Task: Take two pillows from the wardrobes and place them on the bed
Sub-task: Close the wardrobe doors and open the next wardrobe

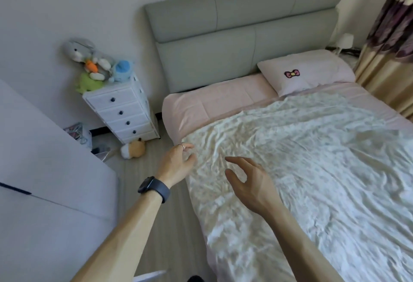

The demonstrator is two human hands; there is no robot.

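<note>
Pillow (306, 70): one, pink with bow motif, lying at my 1 o'clock against the headboard (241, 35), on the bed (223, 100). Left hand (178, 165) and right hand (248, 181): both empty, fingers spread, over the rumpled quilt (312, 158). Drawer chest (125, 114) at 10 o'clock, plush toys (96, 64) on top.

1. Plain white walls (67, 2) meet a striped grey floor (165, 225).
2. A white chest of drawers (121, 111) stands beside a padded grey-green headboard (234, 35).
3. Patterned curtains (388, 46) hang at the right, lit by soft daylight.
</note>
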